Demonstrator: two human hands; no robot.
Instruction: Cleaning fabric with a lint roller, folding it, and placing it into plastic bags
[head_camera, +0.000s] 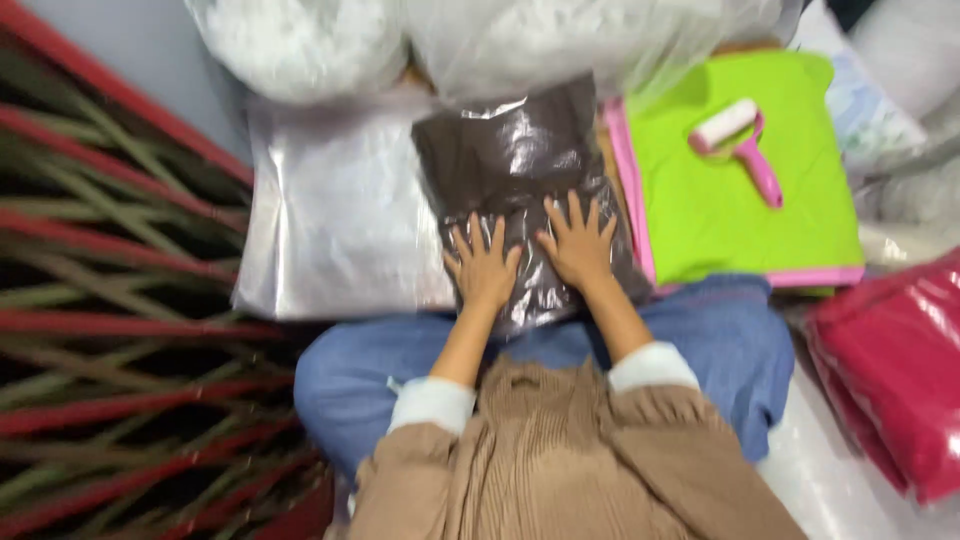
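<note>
Garment packing room, bagged clothes, lint roller

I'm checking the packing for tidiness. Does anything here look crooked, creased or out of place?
The dark bagged garment under the left hand and right hand lies slightly askew, overlapping the clear bag stack; its plastic is wrinkled. The pink lint roller lies slantwise on the green board.

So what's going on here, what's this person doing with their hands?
A seated person presses both palms flat on a dark garment in a clear plastic bag lying in front of their knees. The left hand and right hand lie side by side, fingers spread. A stack of clear plastic bags lies to the left. On the right, a pink lint roller rests on a green folded cloth, with a red bagged bundle further right.
</note>
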